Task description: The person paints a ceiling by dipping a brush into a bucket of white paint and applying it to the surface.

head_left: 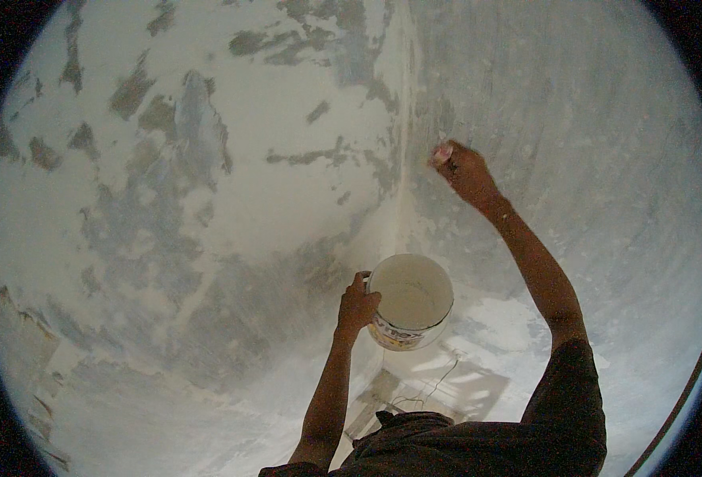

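Note:
Below the middle of the view, my left hand [356, 308] grips a pale bucket [435, 324] by the left side of its rim. The bucket has a printed band outside and tilts so that its whitish inside shows. Up and to the right, my right hand [468, 172] is raised before the grey right-hand wall [589, 119], close to the corner. Its fingers are curled closed around a small pinkish patch, which may be a held thing or a fingertip; I cannot make it out.
On the left, another wall [263, 199] carries uneven white coating with grey bare patches. A pale vertical corner line [404, 119] joins both walls. Thin dark wires [444, 378] show beneath the bucket, and a dark cable [676, 425] curves along the right edge.

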`<action>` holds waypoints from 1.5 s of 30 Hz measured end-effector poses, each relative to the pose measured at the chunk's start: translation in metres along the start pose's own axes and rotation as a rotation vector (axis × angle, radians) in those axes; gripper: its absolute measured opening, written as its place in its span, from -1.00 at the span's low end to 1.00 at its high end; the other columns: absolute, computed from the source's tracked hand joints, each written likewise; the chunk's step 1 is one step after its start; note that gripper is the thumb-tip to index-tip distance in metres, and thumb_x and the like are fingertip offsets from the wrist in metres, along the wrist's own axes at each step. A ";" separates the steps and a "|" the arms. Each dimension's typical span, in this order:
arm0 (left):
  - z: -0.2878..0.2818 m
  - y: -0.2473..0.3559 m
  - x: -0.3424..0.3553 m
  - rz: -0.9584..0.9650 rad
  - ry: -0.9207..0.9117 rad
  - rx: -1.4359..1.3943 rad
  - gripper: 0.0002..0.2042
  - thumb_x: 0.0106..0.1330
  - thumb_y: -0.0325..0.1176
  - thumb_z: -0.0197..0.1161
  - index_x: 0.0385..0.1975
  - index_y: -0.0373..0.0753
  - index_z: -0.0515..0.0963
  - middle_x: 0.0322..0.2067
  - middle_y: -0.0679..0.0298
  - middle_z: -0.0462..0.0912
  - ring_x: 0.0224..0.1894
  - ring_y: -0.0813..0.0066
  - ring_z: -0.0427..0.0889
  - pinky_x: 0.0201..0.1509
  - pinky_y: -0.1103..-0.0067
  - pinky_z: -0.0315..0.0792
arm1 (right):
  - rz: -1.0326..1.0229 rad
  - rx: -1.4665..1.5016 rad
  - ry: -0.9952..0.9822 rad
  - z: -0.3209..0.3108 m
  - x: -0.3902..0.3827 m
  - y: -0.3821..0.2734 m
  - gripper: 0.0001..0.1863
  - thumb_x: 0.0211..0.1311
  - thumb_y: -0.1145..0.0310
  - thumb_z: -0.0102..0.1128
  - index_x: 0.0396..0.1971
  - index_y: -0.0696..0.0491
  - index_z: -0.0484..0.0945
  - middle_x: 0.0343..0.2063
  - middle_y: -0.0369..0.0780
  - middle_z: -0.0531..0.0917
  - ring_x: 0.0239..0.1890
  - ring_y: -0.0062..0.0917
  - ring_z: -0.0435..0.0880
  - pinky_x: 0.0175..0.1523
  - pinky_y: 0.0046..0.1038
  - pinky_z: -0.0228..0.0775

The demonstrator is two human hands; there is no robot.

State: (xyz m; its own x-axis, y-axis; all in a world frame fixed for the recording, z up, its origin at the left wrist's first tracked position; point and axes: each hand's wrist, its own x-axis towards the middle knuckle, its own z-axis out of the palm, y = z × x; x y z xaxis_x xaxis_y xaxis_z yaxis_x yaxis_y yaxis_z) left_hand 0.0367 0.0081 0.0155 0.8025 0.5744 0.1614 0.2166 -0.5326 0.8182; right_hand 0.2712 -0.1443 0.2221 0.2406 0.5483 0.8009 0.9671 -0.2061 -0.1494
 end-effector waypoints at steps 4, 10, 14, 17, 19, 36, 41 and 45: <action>0.009 -0.011 0.005 0.038 0.021 0.008 -0.46 0.01 -0.36 0.17 0.09 -0.25 0.33 -0.34 0.01 0.65 -0.30 0.08 0.65 -0.13 0.30 0.49 | 0.017 -0.063 -0.031 0.012 -0.006 0.030 -0.74 0.27 0.23 0.14 -0.31 0.17 0.52 -0.34 -0.02 0.60 -0.31 -0.08 0.60 -0.17 -0.21 0.46; 0.002 -0.003 0.005 -0.020 -0.021 0.032 -0.45 0.01 -0.36 0.16 0.11 -0.25 0.32 -0.36 -0.01 0.64 -0.29 0.09 0.64 -0.13 0.29 0.48 | -0.085 0.004 0.228 -0.059 0.061 -0.003 -0.68 0.33 0.18 0.09 -0.24 0.19 0.54 -0.26 -0.05 0.64 -0.32 -0.18 0.66 -0.12 -0.26 0.49; -0.003 0.010 0.002 -0.037 -0.038 0.012 -0.45 0.01 -0.37 0.15 0.10 -0.26 0.32 -0.37 -0.02 0.63 -0.29 0.08 0.64 -0.14 0.30 0.48 | -0.261 -0.286 0.361 -0.062 0.056 -0.001 -0.66 0.34 0.17 0.07 -0.16 0.16 0.54 -0.16 -0.04 0.62 -0.20 -0.22 0.66 -0.06 -0.29 0.52; -0.003 -0.001 0.004 0.016 0.003 -0.009 -0.46 0.01 -0.37 0.15 0.09 -0.25 0.32 -0.37 -0.01 0.63 -0.30 0.09 0.64 -0.15 0.30 0.47 | -0.154 -0.426 -0.103 -0.022 0.013 0.009 -0.62 0.34 0.17 0.02 0.01 0.10 0.46 0.01 -0.02 0.53 -0.05 -0.21 0.60 0.02 -0.26 0.49; -0.002 -0.002 0.006 -0.049 -0.059 -0.014 -0.45 -0.04 -0.32 0.13 0.06 -0.30 0.32 -0.22 -0.06 0.64 -0.15 -0.03 0.62 0.04 0.24 0.45 | -0.067 -0.309 -0.389 -0.005 -0.017 0.003 -0.52 0.38 0.03 -0.10 0.08 0.08 0.40 0.06 0.01 0.50 0.00 -0.15 0.57 0.08 -0.18 0.44; 0.005 -0.018 0.010 0.032 -0.029 -0.007 -0.48 0.01 -0.37 0.16 0.06 -0.27 0.33 -0.29 -0.03 0.64 -0.23 0.06 0.62 -0.08 0.27 0.48 | -0.089 -0.060 0.255 -0.075 0.056 0.000 -0.68 0.35 0.15 0.02 -0.24 0.13 0.51 -0.32 -0.07 0.63 -0.24 -0.13 0.62 -0.11 -0.24 0.46; 0.004 -0.020 0.010 0.090 0.059 0.051 -0.50 0.04 -0.42 0.17 0.07 -0.28 0.35 -0.39 0.04 0.65 -0.37 0.16 0.65 -0.20 0.32 0.50 | -0.098 -0.327 0.125 -0.075 0.036 -0.021 -0.64 0.35 0.12 -0.02 -0.11 0.10 0.51 -0.12 -0.05 0.59 -0.13 -0.14 0.61 -0.02 -0.21 0.48; -0.005 0.009 -0.001 -0.038 -0.034 0.006 -0.47 0.01 -0.37 0.16 0.08 -0.26 0.34 -0.26 0.00 0.65 -0.22 0.07 0.64 -0.05 0.29 0.47 | -0.228 -0.410 -0.206 -0.030 -0.010 0.018 -0.59 0.38 0.08 -0.11 0.00 0.07 0.47 0.05 -0.07 0.53 0.03 -0.20 0.56 0.08 -0.23 0.47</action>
State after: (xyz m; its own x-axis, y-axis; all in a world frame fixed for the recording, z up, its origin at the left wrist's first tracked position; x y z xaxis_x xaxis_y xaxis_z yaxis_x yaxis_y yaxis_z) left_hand 0.0353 0.0059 0.0254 0.8121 0.5729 0.1107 0.2508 -0.5141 0.8203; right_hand 0.2839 -0.1774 0.2289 0.0792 0.7562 0.6496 0.8945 -0.3416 0.2886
